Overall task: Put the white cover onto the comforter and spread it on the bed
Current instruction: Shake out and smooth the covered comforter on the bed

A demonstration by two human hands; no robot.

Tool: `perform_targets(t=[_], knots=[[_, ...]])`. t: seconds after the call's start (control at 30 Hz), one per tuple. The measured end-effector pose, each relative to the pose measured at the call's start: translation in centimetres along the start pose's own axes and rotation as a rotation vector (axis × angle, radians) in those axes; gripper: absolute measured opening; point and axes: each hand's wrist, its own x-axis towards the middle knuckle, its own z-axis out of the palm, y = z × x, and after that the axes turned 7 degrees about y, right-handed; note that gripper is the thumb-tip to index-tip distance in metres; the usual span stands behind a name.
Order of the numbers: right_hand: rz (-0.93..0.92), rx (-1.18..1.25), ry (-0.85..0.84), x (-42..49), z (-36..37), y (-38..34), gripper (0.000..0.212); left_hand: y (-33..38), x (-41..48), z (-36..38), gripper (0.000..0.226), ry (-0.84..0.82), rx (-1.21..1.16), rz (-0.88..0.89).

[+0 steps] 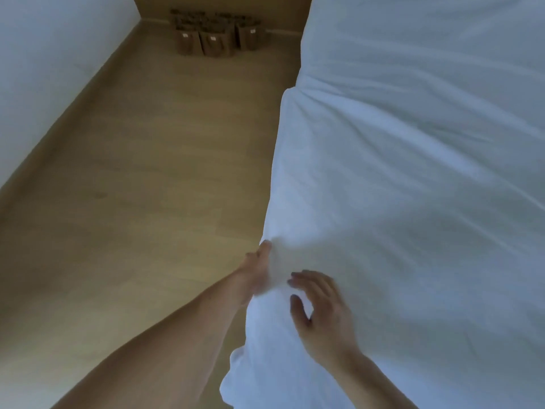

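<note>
My left hand (258,270) pinches the cover (398,202) at the left edge of the bed (413,48), right hand (323,308) lies slack on it; tugging hard could bunch the comforter inside.

White comforter (413,231) across the bed (418,36)

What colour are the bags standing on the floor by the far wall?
The bags are brown, best seen in the head view.

Bare left hand (257,271), bare right hand (323,315), both forearms bare along all their visible length
</note>
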Motion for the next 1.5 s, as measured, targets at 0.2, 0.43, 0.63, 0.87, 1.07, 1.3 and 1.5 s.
perform_targets(t=[0.2,0.43,0.63,0.87,1.07,1.3,1.5], knots=[[0.172,-0.348,-0.024,6.4,0.4,2.0,0.051,3.6,3.3,0.5,0.082,-0.168,-0.247,-0.152],[0.303,-0.318,0.173,8.5,2.2,0.4,0.048,5.9,3.1,-3.1,0.051,-0.062,-0.272,0.009],[0.524,-0.490,-0.015,11.3,5.9,-2.2,0.060,6.1,5.9,-6.6,0.057,-0.215,0.164,0.081],[0.583,-0.527,-0.176,19.6,9.7,-3.4,0.062,16.4,12.6,-9.5,0.021,-0.364,0.480,0.194],[0.579,-0.545,-0.074,26.7,10.5,-1.2,0.070,26.5,15.7,-7.5,0.008,-0.330,0.317,0.325],[0.573,-0.513,0.243,35.7,9.6,5.1,0.057,38.5,21.4,-0.3,0.038,-0.200,0.144,0.255],[0.519,-0.497,0.304,41.5,9.6,8.4,0.055,44.0,28.8,4.1,0.045,-0.054,0.089,0.180]])
